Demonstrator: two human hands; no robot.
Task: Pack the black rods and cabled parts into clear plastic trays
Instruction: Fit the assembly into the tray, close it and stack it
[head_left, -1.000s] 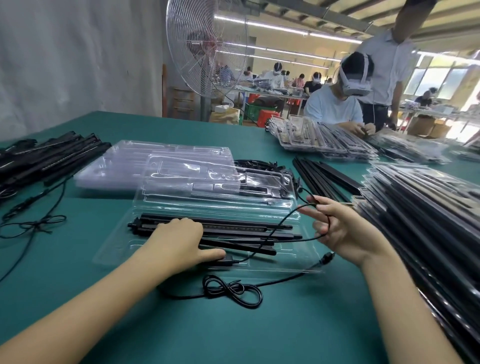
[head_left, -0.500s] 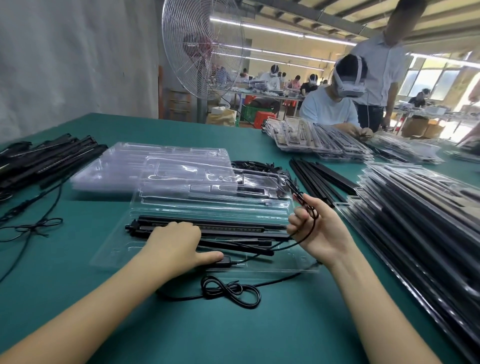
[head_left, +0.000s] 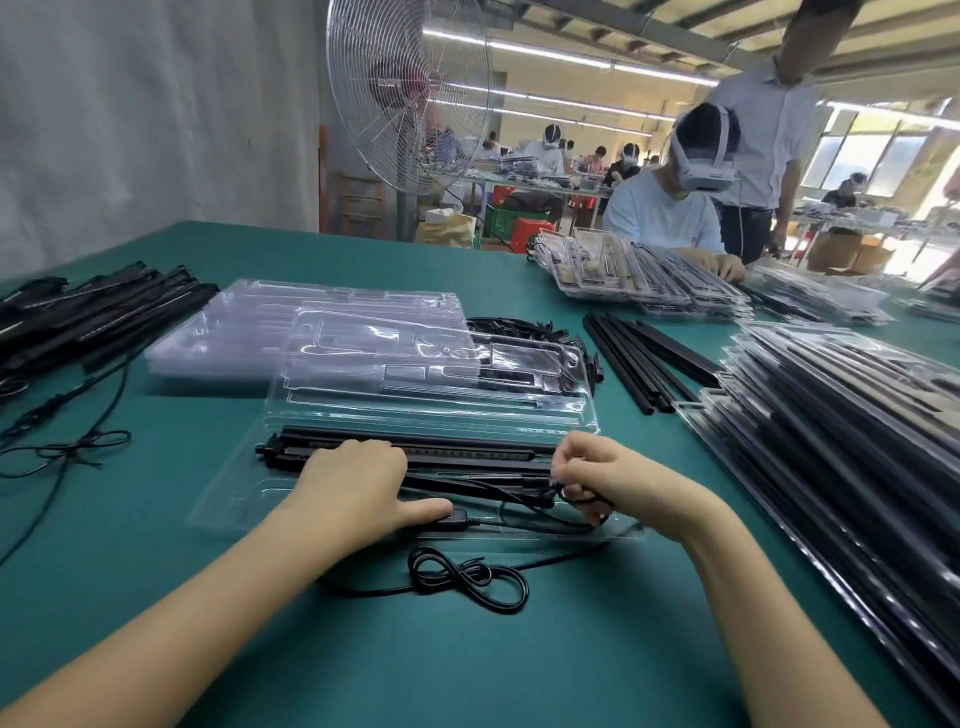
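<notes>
Holds black rods down in clear tray with flat left hand, thumb on plug; pinches cable in curled right hand.

Centre: open tray on the table, with rods lying lengthwise in it. Behind it: stack of empty trays. Before it: coiled cable. Far left: rod heap. Right: loose rods, then packed trays beyond them.

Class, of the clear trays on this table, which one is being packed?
The open tray under the left hand and the right hand, which pinches a cable; the others sit stacked.
</notes>
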